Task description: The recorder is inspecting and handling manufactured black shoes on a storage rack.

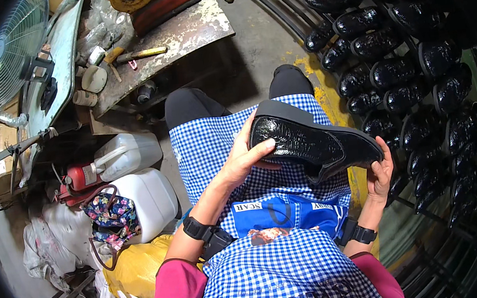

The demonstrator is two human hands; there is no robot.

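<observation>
A black shoe with glossy crinkled uppers and a dark grey sole lies on its side in the air above my lap. My left hand wraps its left end, the thumb pressed on the shiny upper and the fingers passing behind. At the narrower right end, my right hand grips with thumb and fingertips. The sole faces away from me, toward my knees. Beneath the shoe spreads a blue-and-white checked apron with a bright blue band across it.
Racks of shiny black shoes fill the right side. At the upper left stands a worn table with a hammer and a cup, near a fan. White jugs, a floral bag and a yellow sack sit left.
</observation>
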